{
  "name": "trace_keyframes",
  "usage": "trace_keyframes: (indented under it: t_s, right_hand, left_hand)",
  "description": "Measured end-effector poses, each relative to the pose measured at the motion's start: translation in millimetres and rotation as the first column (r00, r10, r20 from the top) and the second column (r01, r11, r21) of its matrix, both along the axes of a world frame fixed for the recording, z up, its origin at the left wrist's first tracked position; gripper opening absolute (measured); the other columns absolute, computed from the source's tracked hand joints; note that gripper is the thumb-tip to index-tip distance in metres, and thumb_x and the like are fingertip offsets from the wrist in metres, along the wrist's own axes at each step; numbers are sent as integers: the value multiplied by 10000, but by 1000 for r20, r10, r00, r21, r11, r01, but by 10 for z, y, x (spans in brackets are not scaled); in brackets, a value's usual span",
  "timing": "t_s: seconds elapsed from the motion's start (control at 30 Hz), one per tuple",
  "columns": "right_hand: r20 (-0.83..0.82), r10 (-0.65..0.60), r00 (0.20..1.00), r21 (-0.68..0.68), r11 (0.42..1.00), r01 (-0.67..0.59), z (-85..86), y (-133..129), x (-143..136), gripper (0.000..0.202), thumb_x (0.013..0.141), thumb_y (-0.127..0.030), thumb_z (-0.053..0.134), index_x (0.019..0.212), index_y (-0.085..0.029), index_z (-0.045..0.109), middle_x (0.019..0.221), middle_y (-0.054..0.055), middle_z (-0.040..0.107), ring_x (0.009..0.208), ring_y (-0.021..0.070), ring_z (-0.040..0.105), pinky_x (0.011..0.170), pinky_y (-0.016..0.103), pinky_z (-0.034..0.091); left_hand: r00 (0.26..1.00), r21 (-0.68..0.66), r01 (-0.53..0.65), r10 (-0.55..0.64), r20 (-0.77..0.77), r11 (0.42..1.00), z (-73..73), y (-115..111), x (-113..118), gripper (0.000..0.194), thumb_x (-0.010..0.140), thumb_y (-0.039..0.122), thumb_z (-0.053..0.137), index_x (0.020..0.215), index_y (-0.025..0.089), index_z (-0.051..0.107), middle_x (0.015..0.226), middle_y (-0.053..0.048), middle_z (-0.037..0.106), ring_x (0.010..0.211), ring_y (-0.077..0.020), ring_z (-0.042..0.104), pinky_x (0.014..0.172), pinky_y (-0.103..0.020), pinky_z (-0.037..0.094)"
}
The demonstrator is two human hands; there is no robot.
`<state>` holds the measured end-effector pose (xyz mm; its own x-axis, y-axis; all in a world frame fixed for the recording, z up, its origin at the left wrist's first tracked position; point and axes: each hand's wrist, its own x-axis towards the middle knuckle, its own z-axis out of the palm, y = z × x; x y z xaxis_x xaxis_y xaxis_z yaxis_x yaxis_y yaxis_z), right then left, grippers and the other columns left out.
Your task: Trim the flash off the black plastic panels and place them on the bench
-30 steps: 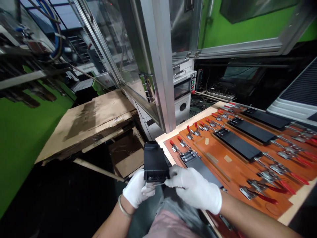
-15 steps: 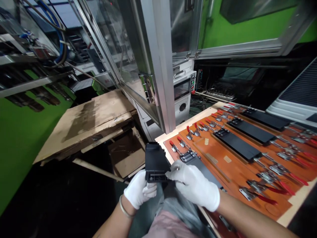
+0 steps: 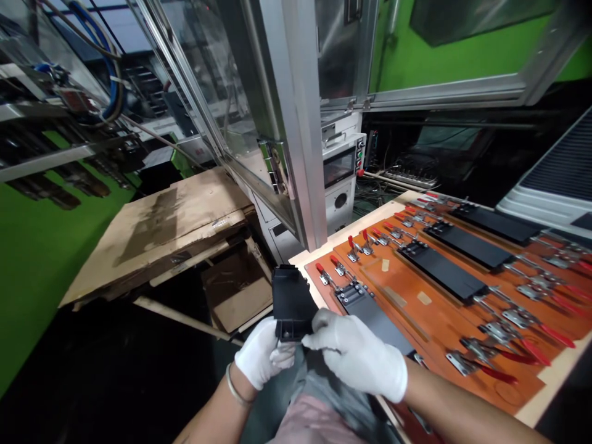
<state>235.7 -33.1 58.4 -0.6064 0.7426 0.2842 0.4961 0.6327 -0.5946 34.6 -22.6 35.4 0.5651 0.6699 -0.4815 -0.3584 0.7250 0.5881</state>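
A long black plastic part (image 3: pixel 292 297) is held out in front of my body, its ribbed, hollow end toward me. My left hand (image 3: pixel 263 355), in a white glove, is closed around the left side and underside of that near end. On the other side my gloved right hand (image 3: pixel 358 350) grips the near right corner, its fingertips at the end's lower edge. Some fingertips are hidden behind the part. Just right of it, a similar dark panel (image 3: pixel 377 317) lies on the orange fixture board (image 3: pixel 402 280), partly covered by my right hand.
Several black panels (image 3: pixel 441 268) lie on the board among red-handled toggle clamps (image 3: pixel 481 364). A metal-framed clear door (image 3: pixel 300 135) stands straight ahead. Flattened cardboard (image 3: pixel 171 216) rests on a stand at left. A white machine (image 3: pixel 340 179) is behind the door.
My right fingers have slid left and slightly down along the part's near end. The part has turned slightly; my left hand keeps hold of it.
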Motion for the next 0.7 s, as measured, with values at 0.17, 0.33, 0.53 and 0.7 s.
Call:
trace_keyframes:
  t_s: [0.17,0.33,0.53,0.7]
  right_hand:
    - [81,-35,996,54,998,31,52,-4,-19,342,813,-125,464,990,-263,721,948,27,628,700,138,580,634,241,418]
    - [18,-127,992,43,991,127,25,-174,110,419,765,-68,432,962,-288,729,904,20,617,715,138,581,640,240,427]
    - [-110,-397,911,17,916,401,-111,-313,207,449,751,-40,378,963,-229,725,883,56,567,723,154,566,653,265,463]
    - [-167,-424,890,-55,905,421,-83,-296,97,399,786,-72,395,968,-236,709,899,50,565,717,156,572,677,281,486]
  left_hand:
    - [999,15,-43,43,28,999,-32,11,-8,312,742,132,510,443,151,423,353,53,281,259,-35,195,308,-163,165]
    - [981,44,-172,167,94,984,-39,6,-6,319,752,125,509,465,168,377,370,73,256,271,-25,163,319,-152,183]
    - [886,241,-461,459,68,854,62,-112,88,377,784,143,532,461,182,340,353,71,262,278,-32,196,343,-167,177]
    - [844,516,-441,534,-38,734,135,-209,114,378,786,193,595,457,196,410,346,66,277,314,-51,201,385,-221,168]
